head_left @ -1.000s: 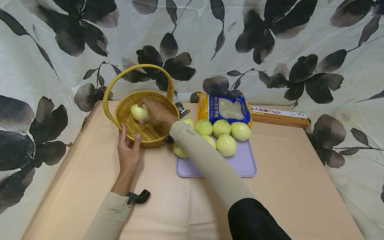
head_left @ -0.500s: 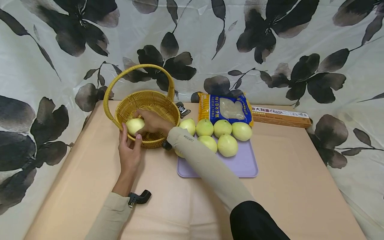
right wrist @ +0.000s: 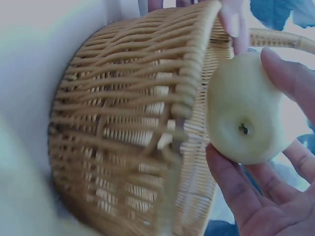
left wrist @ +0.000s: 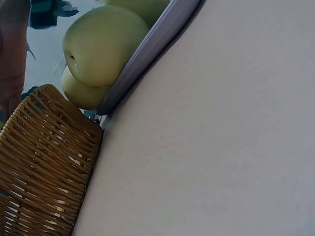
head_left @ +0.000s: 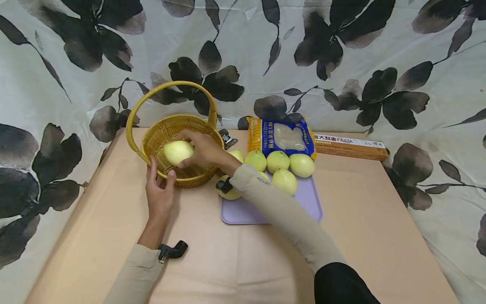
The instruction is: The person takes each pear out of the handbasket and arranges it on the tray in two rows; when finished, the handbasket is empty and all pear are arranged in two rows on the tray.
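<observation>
My right hand (head_left: 203,148) holds a pale yellow-green pear (head_left: 178,153) over the inside of a wicker basket (head_left: 191,182) with a tall arched handle. Thumb and fingertips grip the pear from its sides in the right wrist view, where the pear (right wrist: 246,108) shows its small dark end hollow beside the basket rim. At the basket's near left rim, my left hand (head_left: 161,200) grips the edge, one finger reaching over it. The left wrist view catches the woven wall of the basket (left wrist: 47,162) and only a blurred bit of a hand.
Right of the basket, several more pears (head_left: 284,181) sit on a lilac tray (head_left: 247,216), partly behind the right forearm. Behind them stand a blue-and-orange pasta bag (head_left: 282,137) and a long pasta box (head_left: 349,147). A small black packet (head_left: 228,139) lies behind the basket.
The right hand first lowered the pear toward the basket's near left side, then brought it back up and to the right. The left hand has kept its place on the rim.
</observation>
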